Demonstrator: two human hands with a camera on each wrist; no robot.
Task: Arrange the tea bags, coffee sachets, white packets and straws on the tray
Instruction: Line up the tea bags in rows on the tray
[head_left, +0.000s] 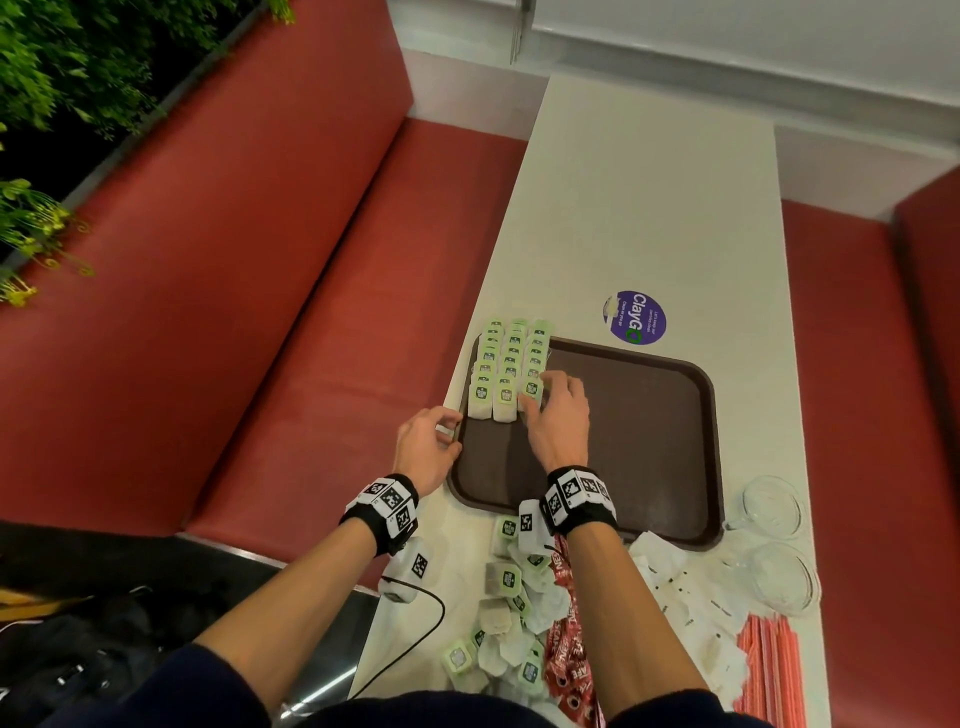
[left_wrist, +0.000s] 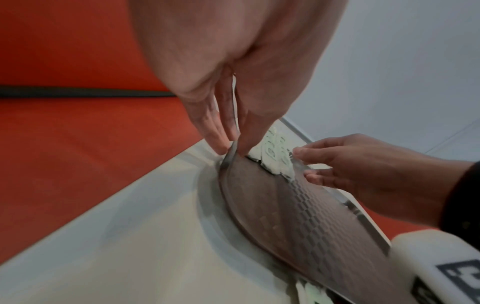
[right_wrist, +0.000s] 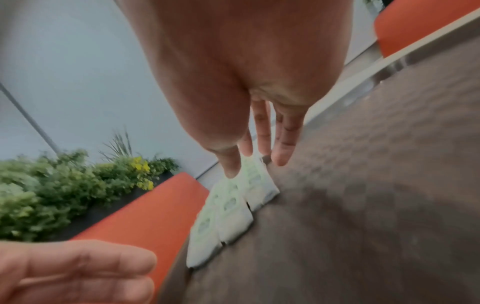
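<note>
A brown tray (head_left: 639, 441) lies on the white table. Green-labelled tea bags (head_left: 511, 364) stand in three overlapping rows at its far left corner. My right hand (head_left: 545, 400) rests with straight fingers (right_wrist: 261, 142) on the nearest tea bag (right_wrist: 255, 181) of the right-hand row. My left hand (head_left: 441, 434) pinches the tray's left rim (left_wrist: 228, 158) between thumb and fingers. Loose tea bags (head_left: 506, 597), red coffee sachets (head_left: 571, 660), white packets (head_left: 685, 608) and pink straws (head_left: 769, 670) lie on the table near me, below the tray.
Two glass cups (head_left: 774, 506) (head_left: 784, 577) stand at the table's right edge beside the tray. A purple sticker (head_left: 635, 317) lies beyond the tray. A red bench (head_left: 260, 312) runs along the left. A black cable (head_left: 415, 634) crosses the table's near left edge.
</note>
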